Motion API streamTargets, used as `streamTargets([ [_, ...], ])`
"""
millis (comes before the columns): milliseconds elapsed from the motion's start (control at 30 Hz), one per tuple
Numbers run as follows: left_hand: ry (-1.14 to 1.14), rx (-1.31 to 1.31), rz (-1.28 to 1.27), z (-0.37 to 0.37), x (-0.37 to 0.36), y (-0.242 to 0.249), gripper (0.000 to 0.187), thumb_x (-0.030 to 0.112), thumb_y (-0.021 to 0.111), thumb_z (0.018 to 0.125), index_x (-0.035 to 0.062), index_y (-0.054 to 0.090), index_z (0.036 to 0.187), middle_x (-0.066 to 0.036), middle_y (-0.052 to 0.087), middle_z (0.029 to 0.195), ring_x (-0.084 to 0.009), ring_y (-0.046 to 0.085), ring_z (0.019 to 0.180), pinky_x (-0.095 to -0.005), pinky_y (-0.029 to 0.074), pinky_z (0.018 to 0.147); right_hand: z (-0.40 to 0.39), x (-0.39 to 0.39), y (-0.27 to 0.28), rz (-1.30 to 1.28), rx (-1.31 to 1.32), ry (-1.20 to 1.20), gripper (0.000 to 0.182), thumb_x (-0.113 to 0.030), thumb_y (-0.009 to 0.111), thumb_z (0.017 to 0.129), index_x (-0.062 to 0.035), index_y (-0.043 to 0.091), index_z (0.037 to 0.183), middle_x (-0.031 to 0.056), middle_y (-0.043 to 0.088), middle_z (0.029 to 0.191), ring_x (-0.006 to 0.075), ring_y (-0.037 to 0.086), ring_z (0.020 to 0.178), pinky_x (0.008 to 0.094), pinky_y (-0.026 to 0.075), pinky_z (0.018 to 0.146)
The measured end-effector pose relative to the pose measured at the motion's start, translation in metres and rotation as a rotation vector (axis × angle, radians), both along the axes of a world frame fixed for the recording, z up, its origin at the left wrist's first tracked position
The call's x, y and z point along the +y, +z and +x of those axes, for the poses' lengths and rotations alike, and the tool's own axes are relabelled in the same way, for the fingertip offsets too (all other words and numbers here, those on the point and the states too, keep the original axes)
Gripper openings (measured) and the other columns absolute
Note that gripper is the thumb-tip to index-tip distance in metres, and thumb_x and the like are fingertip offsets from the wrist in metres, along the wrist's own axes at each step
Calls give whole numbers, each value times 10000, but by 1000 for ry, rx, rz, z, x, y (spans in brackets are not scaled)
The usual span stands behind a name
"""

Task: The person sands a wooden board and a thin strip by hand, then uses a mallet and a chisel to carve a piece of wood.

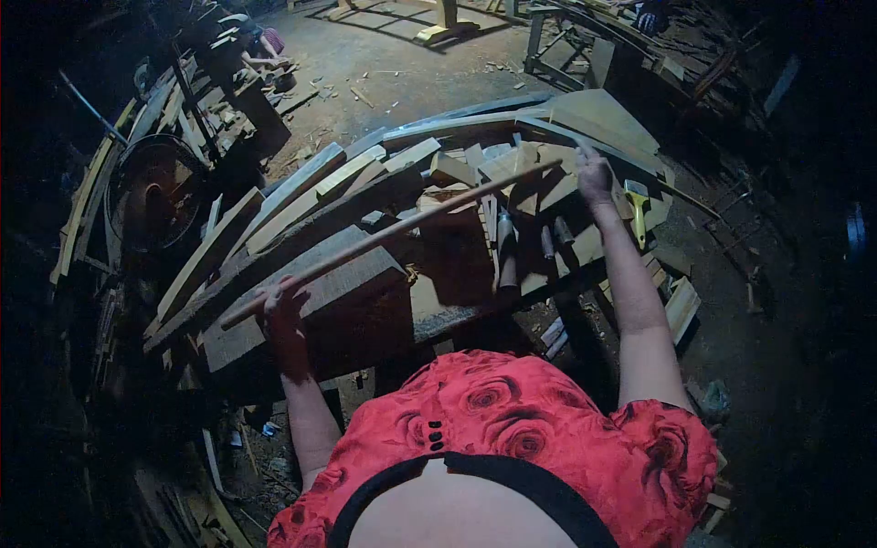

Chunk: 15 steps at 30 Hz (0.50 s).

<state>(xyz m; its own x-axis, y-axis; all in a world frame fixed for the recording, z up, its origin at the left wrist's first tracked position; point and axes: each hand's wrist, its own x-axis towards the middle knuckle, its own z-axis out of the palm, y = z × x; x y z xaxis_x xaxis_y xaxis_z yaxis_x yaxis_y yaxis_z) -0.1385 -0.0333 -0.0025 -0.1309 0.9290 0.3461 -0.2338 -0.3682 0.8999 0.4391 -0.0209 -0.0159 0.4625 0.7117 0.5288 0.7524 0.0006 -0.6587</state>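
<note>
A long, thin wooden rod (402,228) slants across the workbench, its far end to the upper right. My left hand (283,306) is closed around it close to its lower left end. Just past the rod's far end is my right hand (596,178), slightly apart from it, with curled fingers. Something pale shows at its fingertips, too blurred to name. Beneath the rod's left part lies a thick wooden block (343,265). A brush with a yellow handle (638,215) rests to the right of my right wrist.
Several cut boards (311,196) are piled along the bench's far side. A cylindrical tool (507,251) lies mid-bench. At the left stands a round metal drum (155,196). Another person (260,46) crouches at the upper left. A wooden frame (446,23) stands on the littered floor.
</note>
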Motion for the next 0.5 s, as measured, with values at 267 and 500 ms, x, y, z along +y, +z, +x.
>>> streamTargets([
  [267, 91, 316, 157, -13, 30, -22, 181, 191, 575, 836, 68, 562, 969, -83, 532, 951, -224, 566, 850, -341, 511, 694, -172, 40, -21, 322, -397, 229, 116, -115, 508, 671, -105, 605, 735, 72, 566, 715, 271, 540, 669, 398, 417, 563],
  [500, 135, 294, 86, -16, 31, -28, 163, 212, 548, 847, 65, 537, 916, -136, 592, 904, -255, 602, 830, -355, 548, 614, -292, -26, 31, 138, -484, 700, 477, -130, 597, 621, -89, 533, 1092, 114, 493, 1192, 293, 415, 1171, 458, 283, 992],
])
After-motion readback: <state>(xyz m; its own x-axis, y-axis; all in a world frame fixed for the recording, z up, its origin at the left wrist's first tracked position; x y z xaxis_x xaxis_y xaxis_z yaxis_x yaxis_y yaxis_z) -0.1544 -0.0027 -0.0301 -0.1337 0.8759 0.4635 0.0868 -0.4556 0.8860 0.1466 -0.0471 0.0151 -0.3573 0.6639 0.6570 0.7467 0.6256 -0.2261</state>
